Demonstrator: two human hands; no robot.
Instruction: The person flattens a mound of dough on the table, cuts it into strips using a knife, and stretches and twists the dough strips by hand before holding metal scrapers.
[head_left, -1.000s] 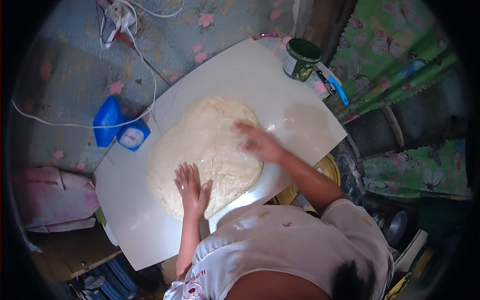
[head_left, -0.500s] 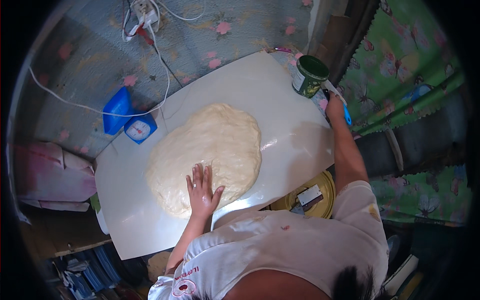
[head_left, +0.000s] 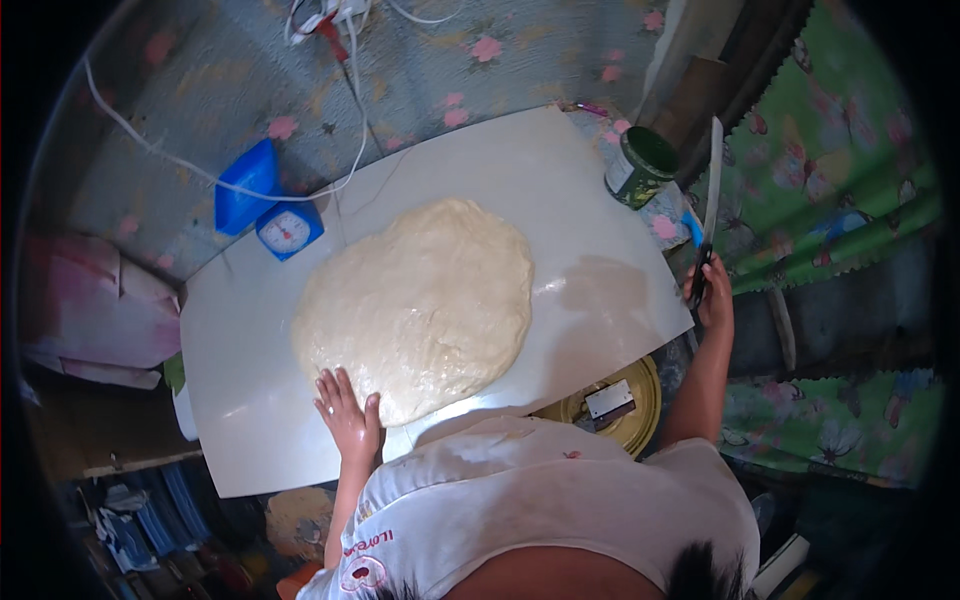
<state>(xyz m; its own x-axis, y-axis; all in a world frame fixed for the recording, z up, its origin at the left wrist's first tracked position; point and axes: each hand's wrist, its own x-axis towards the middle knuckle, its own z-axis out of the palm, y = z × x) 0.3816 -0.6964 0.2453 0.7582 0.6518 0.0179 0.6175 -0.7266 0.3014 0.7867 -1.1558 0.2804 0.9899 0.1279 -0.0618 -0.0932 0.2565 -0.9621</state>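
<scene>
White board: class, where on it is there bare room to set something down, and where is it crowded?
The white board is bare between the dough and the green tin, and along its left end below the blue scale. It is crowded at the near edge, where the left hand presses the dough.

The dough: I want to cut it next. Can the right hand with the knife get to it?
Probably yes. The right hand holds the knife off the board's right edge; bare board lies between it and the dough.
</scene>
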